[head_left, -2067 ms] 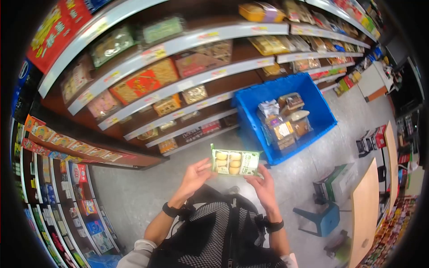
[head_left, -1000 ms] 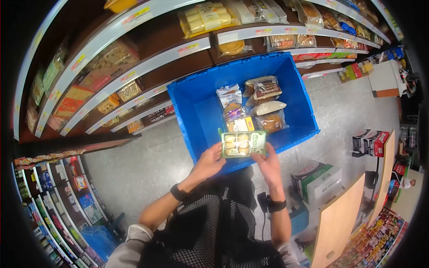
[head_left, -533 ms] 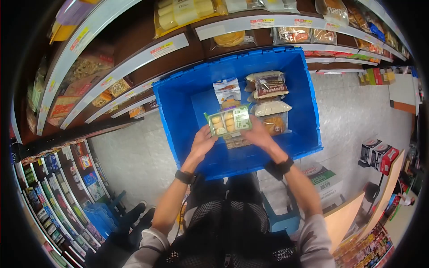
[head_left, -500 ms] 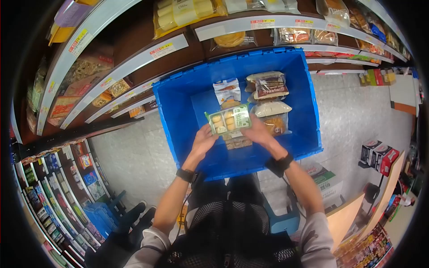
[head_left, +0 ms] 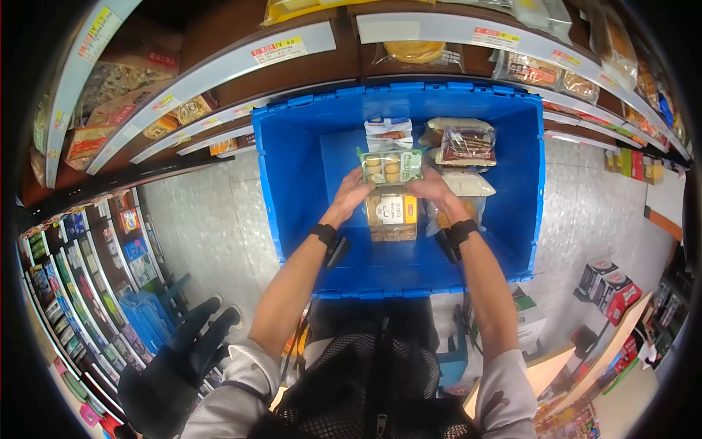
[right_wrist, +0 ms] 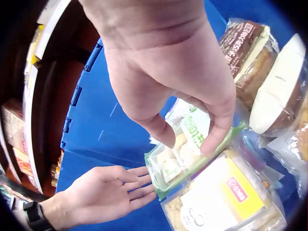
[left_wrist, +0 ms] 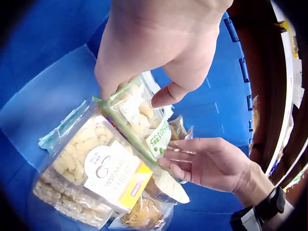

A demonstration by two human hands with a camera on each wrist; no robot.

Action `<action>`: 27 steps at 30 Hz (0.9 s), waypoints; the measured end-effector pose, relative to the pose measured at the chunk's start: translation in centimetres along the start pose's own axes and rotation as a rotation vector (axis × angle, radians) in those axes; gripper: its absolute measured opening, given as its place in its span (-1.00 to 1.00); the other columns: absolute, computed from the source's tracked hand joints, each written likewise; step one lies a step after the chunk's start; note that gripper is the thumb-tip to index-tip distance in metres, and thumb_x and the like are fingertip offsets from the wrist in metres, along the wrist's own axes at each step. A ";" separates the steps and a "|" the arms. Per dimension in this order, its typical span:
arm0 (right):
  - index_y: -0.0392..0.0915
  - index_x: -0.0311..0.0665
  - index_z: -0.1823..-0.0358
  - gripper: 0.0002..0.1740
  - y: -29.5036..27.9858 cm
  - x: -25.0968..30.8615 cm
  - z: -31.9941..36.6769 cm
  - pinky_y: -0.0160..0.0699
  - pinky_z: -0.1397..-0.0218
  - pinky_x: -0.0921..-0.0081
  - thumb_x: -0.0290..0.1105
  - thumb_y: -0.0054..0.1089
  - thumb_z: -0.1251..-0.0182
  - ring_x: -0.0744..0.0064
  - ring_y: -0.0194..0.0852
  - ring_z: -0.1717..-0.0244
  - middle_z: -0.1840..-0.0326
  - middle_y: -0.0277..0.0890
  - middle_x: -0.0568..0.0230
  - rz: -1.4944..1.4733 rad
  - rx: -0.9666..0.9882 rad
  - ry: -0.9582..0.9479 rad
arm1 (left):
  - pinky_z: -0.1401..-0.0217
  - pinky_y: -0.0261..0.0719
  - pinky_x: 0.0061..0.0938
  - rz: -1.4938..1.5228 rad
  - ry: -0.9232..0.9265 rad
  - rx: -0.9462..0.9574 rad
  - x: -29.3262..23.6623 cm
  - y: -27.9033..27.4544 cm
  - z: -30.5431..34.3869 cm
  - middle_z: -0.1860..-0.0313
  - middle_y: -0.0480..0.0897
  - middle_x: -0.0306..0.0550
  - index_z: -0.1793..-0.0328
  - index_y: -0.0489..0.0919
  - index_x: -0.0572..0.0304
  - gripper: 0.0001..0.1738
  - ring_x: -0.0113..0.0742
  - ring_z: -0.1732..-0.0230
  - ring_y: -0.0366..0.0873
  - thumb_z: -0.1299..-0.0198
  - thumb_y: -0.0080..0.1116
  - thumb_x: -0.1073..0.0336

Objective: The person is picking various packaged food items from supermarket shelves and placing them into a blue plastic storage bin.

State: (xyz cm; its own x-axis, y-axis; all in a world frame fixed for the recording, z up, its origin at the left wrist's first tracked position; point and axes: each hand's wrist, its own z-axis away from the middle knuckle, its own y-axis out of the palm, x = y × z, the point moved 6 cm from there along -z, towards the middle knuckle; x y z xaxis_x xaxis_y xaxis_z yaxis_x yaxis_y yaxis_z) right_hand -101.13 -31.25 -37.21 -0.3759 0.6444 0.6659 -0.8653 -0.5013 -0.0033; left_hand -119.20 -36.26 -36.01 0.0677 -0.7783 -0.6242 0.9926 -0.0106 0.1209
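Observation:
A green-edged pack of round pastries [head_left: 392, 167] is inside the blue crate [head_left: 292, 197], low among other packs. My left hand [head_left: 352, 193] holds its left end, thumb on top in the left wrist view. My right hand [head_left: 433, 187] pinches the other end; the right wrist view shows its thumb and fingers at the pack [right_wrist: 180, 149]. Just nearer me lies a pack with a white and yellow label [left_wrist: 115, 173]. A white and blue packet [head_left: 388, 133] is on the far side. Brown-labelled bags [head_left: 468, 146] lie to the right.
Shelves with packaged food and a price rail [head_left: 439, 28] run behind the crate. Smaller shelves [head_left: 88, 285] stand at the left, near another person's shoes [head_left: 228, 317]. Boxes [head_left: 610, 289] and a wooden board [head_left: 599, 366] are at the right.
The pastry pack has moved from outside the crate to down inside it, held in both hands. Lately it has levelled and shifted toward the crate's far side. The view has come over the crate.

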 end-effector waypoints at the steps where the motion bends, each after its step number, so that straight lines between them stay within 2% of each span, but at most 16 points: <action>1: 0.30 -0.52 -0.27 -0.28 0.0 -0.8 -0.8 0.48 -0.09 0.47 -0.41 0.27 -0.03 0.27 0.54 -0.06 -0.08 0.54 -0.06 0.061 -0.027 0.002 | -0.54 0.06 -0.33 0.007 -0.011 -0.003 0.5 -0.1 -0.4 -0.50 0.15 0.19 -0.53 0.01 0.40 -0.21 -0.08 -0.52 0.07 -0.19 0.05 0.43; 2: 0.22 -0.52 -0.34 -0.23 0.0 -1.7 -1.5 0.49 -0.08 0.51 -0.41 0.27 -0.08 0.34 0.51 -0.06 -0.12 0.51 -0.01 0.122 -0.054 0.004 | -0.55 0.04 -0.33 0.023 0.012 0.042 0.9 0.1 -0.8 -0.51 0.13 0.17 -0.54 -0.02 0.38 -0.19 -0.09 -0.54 0.04 -0.18 0.04 0.44; 3: 0.22 -0.52 -0.36 -0.14 0.0 -1.8 -1.3 0.41 -0.25 0.42 -0.28 0.31 -0.01 0.07 0.45 -0.22 -0.19 0.46 -0.20 0.218 -0.067 0.018 | -0.56 0.01 -0.33 0.039 0.035 0.088 1.2 0.3 -1.0 -0.52 0.11 0.15 -0.55 -0.05 0.37 -0.17 -0.10 -0.55 0.01 -0.18 0.02 0.45; 4: 0.22 -0.52 -0.36 -0.14 0.1 -1.7 -1.4 0.41 -0.25 0.42 -0.28 0.31 -0.01 0.07 0.45 -0.22 -0.19 0.46 -0.20 0.223 -0.067 0.022 | -0.56 0.01 -0.33 0.046 0.035 0.088 1.4 0.2 -1.5 -0.52 0.11 0.15 -0.55 -0.05 0.37 -0.17 -0.10 -0.55 0.01 -0.18 0.02 0.45; 6: 0.23 -0.51 -0.35 -0.13 0.1 -1.5 -1.5 0.27 -0.38 0.39 -0.18 0.31 -0.05 0.02 0.26 -0.37 -0.34 0.29 -0.24 0.497 -0.109 0.023 | -0.57 -0.03 -0.33 0.063 0.054 0.091 1.7 0.0 -1.9 -0.53 0.09 0.13 -0.56 -0.09 0.34 -0.14 -0.12 -0.56 -0.03 -0.16 0.02 0.46; 7: 0.26 -0.50 -0.34 -0.13 0.4 -1.9 -1.5 0.15 -0.46 0.37 -0.12 0.32 -0.06 0.02 0.10 -0.46 -0.42 0.17 -0.22 0.466 -0.080 0.034 | -0.57 -0.03 -0.33 0.070 0.053 0.092 1.9 -0.2 -1.9 -0.53 0.09 0.13 -0.56 -0.09 0.34 -0.14 -0.12 -0.56 -0.03 -0.16 0.02 0.46; 8: 0.26 -0.50 -0.34 -0.13 0.5 -2.1 -1.4 0.15 -0.46 0.37 -0.12 0.32 -0.06 0.02 0.10 -0.46 -0.42 0.17 -0.22 0.472 -0.079 0.037 | -0.57 -0.04 -0.33 0.089 0.050 0.115 2.1 -0.2 -1.9 -0.54 0.07 0.14 -0.57 -0.09 0.34 -0.14 -0.10 -0.56 -0.04 -0.16 0.02 0.46; 10: 0.29 -0.50 -0.32 -0.16 0.8 -2.4 -1.0 0.20 -0.43 0.35 -0.13 0.31 -0.06 -0.01 0.16 -0.43 -0.39 0.22 -0.22 0.472 -0.084 0.083 | -0.57 -0.04 -0.32 0.116 0.054 0.136 2.4 -0.2 -1.8 -0.54 0.06 0.16 -0.57 -0.10 0.35 -0.13 -0.08 -0.57 -0.05 -0.15 0.02 0.46; 14: 0.32 -0.52 -0.29 -0.19 1.9 -1.6 0.4 0.27 -0.38 0.34 -0.17 0.33 -0.06 -0.03 0.22 -0.39 -0.38 0.23 -0.25 0.413 -0.104 0.041 | -0.56 -0.03 -0.32 -0.007 0.059 -0.008 1.4 -2.1 0.4 -0.54 0.05 0.19 -0.55 -0.08 0.38 -0.14 -0.03 -0.57 -0.05 -0.14 0.02 0.45; 16: 0.34 -0.54 -0.26 -0.24 1.5 -1.4 1.0 0.40 -0.24 0.36 -0.23 0.32 -0.06 0.02 0.41 -0.23 -0.27 0.36 -0.23 0.289 -0.169 -0.021 | -0.56 0.00 -0.31 -0.073 0.060 -0.039 1.6 -2.7 1.2 -0.54 0.06 0.21 -0.55 -0.06 0.40 -0.15 -0.02 -0.57 -0.04 -0.15 0.03 0.44; 17: 0.34 -0.54 -0.26 -0.24 1.1 -1.6 1.2 0.40 -0.24 0.36 -0.23 0.32 -0.06 0.02 0.41 -0.23 -0.27 0.36 -0.23 0.294 -0.169 -0.027 | -0.54 0.05 -0.29 -0.194 0.009 -0.092 2.1 -3.0 1.5 -0.53 0.08 0.22 -0.54 -0.04 0.40 -0.17 -0.01 -0.55 0.01 -0.15 0.04 0.41; 18: 0.34 -0.55 -0.25 -0.28 0.3 -2.2 1.2 0.47 -0.12 0.41 -0.29 0.31 -0.08 0.15 0.48 -0.10 -0.17 0.44 -0.14 0.171 -0.163 -0.027 | -0.52 0.10 -0.28 -0.314 -0.043 -0.146 3.1 -3.3 1.3 -0.52 0.10 0.23 -0.53 -0.01 0.39 -0.18 0.00 -0.53 0.06 -0.16 0.04 0.39; 19: 0.34 -0.56 -0.23 -0.32 -0.3 -2.4 1.4 0.53 0.00 0.46 -0.34 0.29 -0.11 0.28 0.55 0.04 -0.07 0.51 -0.05 0.046 -0.157 -0.029 | -0.46 0.21 -0.25 -0.321 0.015 -0.129 3.3 -3.2 1.7 -0.49 0.16 0.25 -0.49 0.12 0.39 -0.26 0.04 -0.48 0.15 -0.17 0.04 0.35; 22: 0.35 -0.56 -0.21 -0.39 1.1 1.3 5.5 0.54 0.06 0.49 -0.40 0.24 -0.15 0.35 0.55 0.09 -0.04 0.52 -0.01 0.121 -0.189 -0.083 | -0.42 0.26 -0.26 -0.559 0.001 0.021 2.0 -3.9 6.7 -0.43 0.26 0.26 -0.44 0.23 0.37 -0.33 0.06 -0.44 0.23 -0.17 0.02 0.34; 23: 0.36 -0.55 -0.21 -0.44 1.6 2.8 6.6 0.54 0.04 0.50 -0.43 0.20 -0.19 0.34 0.56 0.08 -0.05 0.52 -0.02 0.139 -0.206 -0.076 | -0.39 0.31 -0.27 -0.564 0.050 0.001 1.9 -4.4 6.7 -0.38 0.33 0.26 -0.40 0.31 0.35 -0.38 0.05 -0.39 0.30 -0.16 0.00 0.34; 27: 0.43 -0.46 -0.17 -0.51 3.8 4.6 12.1 0.57 0.11 0.47 -0.38 0.17 -0.24 0.34 0.63 0.18 -0.03 0.58 -0.05 0.150 -0.328 -0.259 | -0.32 0.42 -0.27 -0.604 0.235 0.181 -1.8 -4.1 14.3 -0.31 0.44 0.20 -0.38 0.33 0.33 -0.39 0.06 -0.30 0.43 -0.13 0.00 0.42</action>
State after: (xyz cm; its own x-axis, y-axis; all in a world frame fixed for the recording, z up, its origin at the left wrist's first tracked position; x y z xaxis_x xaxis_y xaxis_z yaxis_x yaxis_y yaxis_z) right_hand -102.14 -37.24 -25.14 -0.4465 0.3917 0.8045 -0.8825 -0.3415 -0.3235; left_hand -124.82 -43.77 -24.39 -0.4534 -0.4453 -0.7721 0.8319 -0.5224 -0.1873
